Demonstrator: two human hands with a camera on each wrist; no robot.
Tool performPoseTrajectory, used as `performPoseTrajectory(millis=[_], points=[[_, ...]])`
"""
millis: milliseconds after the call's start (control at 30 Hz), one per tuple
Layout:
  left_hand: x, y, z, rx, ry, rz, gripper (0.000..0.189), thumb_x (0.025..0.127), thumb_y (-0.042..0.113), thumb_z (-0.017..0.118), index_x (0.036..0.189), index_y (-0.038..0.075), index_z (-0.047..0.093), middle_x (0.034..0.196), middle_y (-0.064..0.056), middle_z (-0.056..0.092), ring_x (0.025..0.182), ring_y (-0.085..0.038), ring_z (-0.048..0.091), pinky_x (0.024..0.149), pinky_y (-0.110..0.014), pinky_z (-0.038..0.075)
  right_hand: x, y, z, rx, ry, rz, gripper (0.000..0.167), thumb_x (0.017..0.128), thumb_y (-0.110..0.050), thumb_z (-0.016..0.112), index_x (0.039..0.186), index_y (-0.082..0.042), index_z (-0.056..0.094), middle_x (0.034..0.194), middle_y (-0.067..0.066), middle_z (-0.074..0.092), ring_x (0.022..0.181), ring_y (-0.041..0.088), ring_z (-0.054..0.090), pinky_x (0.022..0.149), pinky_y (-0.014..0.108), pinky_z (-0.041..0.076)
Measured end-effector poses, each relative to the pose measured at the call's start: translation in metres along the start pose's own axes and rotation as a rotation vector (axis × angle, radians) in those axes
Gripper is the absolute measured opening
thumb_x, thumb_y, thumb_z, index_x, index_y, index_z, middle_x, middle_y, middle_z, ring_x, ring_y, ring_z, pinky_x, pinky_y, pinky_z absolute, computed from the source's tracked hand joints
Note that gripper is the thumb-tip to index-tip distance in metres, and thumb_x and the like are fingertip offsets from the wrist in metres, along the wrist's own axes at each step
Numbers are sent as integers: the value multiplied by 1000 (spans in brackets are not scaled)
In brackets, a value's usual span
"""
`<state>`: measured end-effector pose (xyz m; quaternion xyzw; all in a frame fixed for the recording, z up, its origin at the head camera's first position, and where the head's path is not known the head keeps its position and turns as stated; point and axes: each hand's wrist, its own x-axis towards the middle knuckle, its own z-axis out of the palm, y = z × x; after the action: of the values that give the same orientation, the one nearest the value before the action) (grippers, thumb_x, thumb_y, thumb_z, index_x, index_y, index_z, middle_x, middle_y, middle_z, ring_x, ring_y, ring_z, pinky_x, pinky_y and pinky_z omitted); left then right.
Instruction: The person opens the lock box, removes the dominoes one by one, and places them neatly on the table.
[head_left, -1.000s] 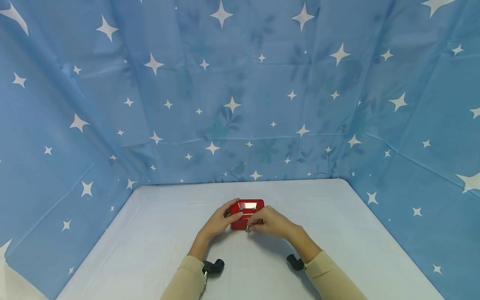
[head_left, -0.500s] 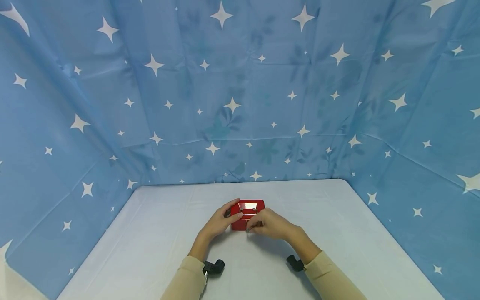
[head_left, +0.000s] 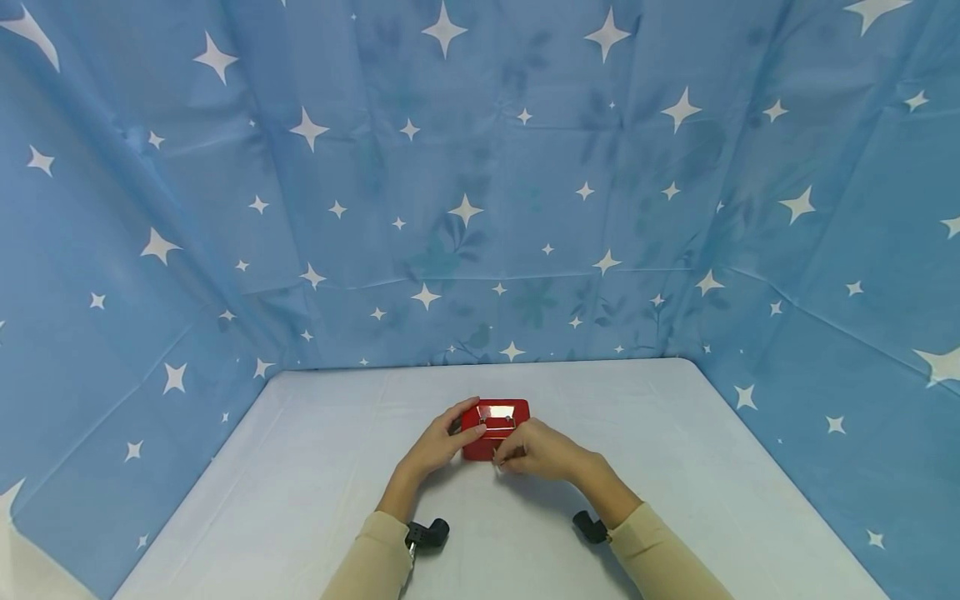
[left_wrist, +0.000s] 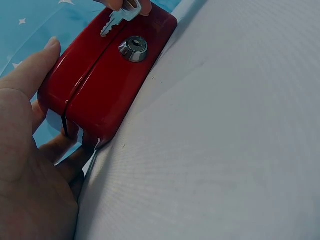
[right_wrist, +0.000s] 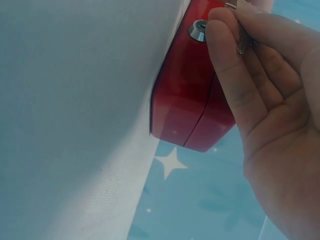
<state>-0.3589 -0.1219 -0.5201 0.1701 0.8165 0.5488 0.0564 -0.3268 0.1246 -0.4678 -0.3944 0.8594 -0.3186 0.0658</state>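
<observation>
A small red metal cash box (head_left: 477, 451) with a lid seam and a folding handle on top sits on the white table. My left hand (head_left: 435, 443) grips its left end, thumb on the lid and fingers around the side. Low on the front face is a round silver lock (left_wrist: 134, 48), its keyhole bare in the left wrist view. My right hand (head_left: 547, 448) pinches a small silver key (left_wrist: 119, 19) between thumb and forefinger, just off the lock, blade pointing away from the keyhole. A second metal piece (right_wrist: 230, 6) shows beside those fingers, too hidden to tell.
White cloth covers the table (head_left: 300, 492) around the box. Blue curtains (head_left: 465, 167) with white stars hang behind and at both sides. Black wrist mounts (head_left: 429, 533) sit at both sleeve cuffs.
My right fingertips shift slightly at the box's front, and the metal glint seen below them a second ago no longer shows there. The box and left hand stay in place.
</observation>
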Motion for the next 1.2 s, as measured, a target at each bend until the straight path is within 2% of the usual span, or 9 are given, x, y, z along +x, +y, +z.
performPoseTrajectory(millis=[533,733,1200], points=[[0,-1,1,8,4,5,67,94,53,71,155,38,47,163,-3,44,152,-36,39,118,-62,39,-2,1,2,3,-58,35,12,88,-8,82,99,-12,84,90,-4,80,73,-1,65,71,18,58],[0,-1,1,11,5,6,67,94,53,71,155,38,47,163,-3,44,152,-35,39,118,-62,40,-3,1,2,-25,-73,20,10,88,-11,83,98,-14,84,89,-3,79,74,-1,63,73,17,57],[-2,0,1,19,4,7,69,94,52,71,156,36,46,164,-3,43,152,-34,39,119,-60,39,-2,3,3,-73,-68,35,11,88,-11,83,98,-16,85,90,-8,79,79,0,62,78,18,57]])
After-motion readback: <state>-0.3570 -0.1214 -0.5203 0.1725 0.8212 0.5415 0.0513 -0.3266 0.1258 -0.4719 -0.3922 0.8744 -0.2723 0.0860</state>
